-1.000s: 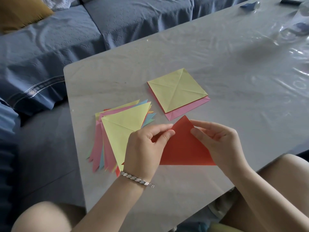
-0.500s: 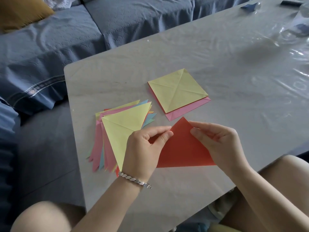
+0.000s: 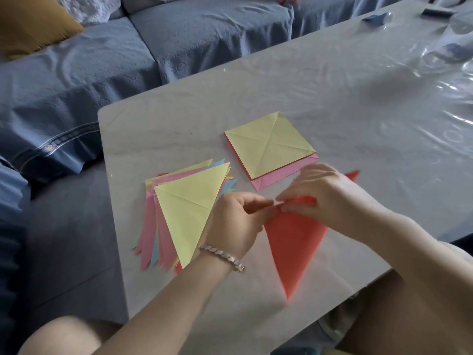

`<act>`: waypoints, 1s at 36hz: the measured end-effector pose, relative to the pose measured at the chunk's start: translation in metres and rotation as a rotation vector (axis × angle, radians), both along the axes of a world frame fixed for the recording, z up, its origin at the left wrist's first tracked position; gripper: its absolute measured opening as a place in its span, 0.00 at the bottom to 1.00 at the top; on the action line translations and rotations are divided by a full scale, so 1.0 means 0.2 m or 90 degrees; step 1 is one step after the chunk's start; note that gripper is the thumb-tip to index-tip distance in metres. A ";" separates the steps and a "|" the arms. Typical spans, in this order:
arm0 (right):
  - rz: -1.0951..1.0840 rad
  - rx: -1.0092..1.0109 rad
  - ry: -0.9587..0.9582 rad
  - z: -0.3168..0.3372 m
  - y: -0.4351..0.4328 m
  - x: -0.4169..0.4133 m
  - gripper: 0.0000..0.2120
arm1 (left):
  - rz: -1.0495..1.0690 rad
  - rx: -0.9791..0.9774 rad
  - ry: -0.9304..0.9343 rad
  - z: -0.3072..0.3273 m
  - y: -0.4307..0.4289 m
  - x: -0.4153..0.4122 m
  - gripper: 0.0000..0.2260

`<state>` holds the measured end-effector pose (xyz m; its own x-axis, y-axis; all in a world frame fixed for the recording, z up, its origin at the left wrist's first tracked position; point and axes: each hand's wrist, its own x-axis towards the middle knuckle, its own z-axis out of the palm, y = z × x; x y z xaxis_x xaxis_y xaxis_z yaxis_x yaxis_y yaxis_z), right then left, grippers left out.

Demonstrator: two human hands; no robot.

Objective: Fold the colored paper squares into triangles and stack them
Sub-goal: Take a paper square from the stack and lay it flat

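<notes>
Head: both hands [image 3: 276, 208] pinch red paper [image 3: 294, 242].

My left hand [image 3: 236, 221] is curled, thumb and forefinger pinched on the top edge of the red paper [image 3: 294, 242], bracelet [image 3: 222, 256] at the wrist. My right hand [image 3: 325, 196] arches over that same edge, fingertips [image 3: 282, 201] pinching beside the left ones, blurred.
</notes>
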<state>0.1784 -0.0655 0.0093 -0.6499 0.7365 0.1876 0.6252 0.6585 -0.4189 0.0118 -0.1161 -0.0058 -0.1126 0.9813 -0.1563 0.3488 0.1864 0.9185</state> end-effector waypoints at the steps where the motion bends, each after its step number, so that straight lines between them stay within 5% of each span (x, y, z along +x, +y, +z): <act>1: -0.005 0.062 -0.001 -0.03 0.01 0.00 0.09 | 0.052 -0.013 -0.017 -0.02 0.01 0.00 0.09; 7: 0.017 0.040 0.003 -0.26 -0.10 -0.05 0.17 | 0.236 -0.034 0.031 -0.19 0.09 -0.05 0.03; 16: -0.064 -0.044 -0.203 -0.54 -0.27 0.01 0.34 | 0.153 -0.031 0.304 -0.29 0.08 -0.09 0.04; 21: -0.148 0.016 -0.203 -0.55 -0.19 0.00 0.33 | 0.153 -0.045 0.290 -0.31 0.07 -0.10 0.04; 27: -0.199 0.067 -0.145 -0.57 -0.01 -0.05 0.15 | 0.160 -0.056 0.266 -0.33 0.07 -0.11 0.03; 36: -0.207 -0.041 -0.185 -0.51 0.22 -0.12 0.20 | 0.175 -0.045 0.266 -0.33 0.06 -0.10 0.03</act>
